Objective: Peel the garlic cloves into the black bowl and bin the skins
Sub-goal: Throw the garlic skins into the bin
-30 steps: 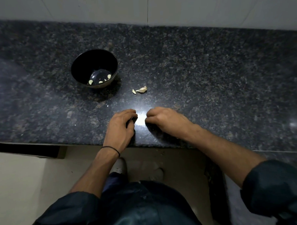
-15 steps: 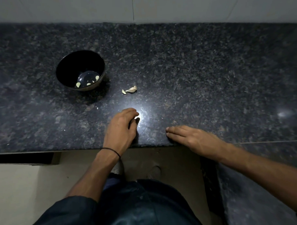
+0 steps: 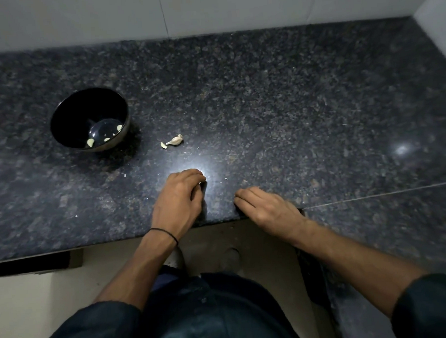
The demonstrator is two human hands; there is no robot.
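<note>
Your left hand [image 3: 178, 196] is curled at the tabletop's [image 3: 290, 102] near edge, whether round skins I cannot tell, your right hand [image 3: 266, 209] lies flat beside it, likely gathering scraps, and one unpeeled garlic clove [image 3: 175, 140] waits just right of the black bowl [image 3: 91, 103].

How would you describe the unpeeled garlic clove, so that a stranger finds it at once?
Start at the black bowl on the dark stone counter. Just right of it, on the bare stone, lies the garlic clove. It is larger and paler than the small yellowish piece beside it, and wears a papery skin.
</note>
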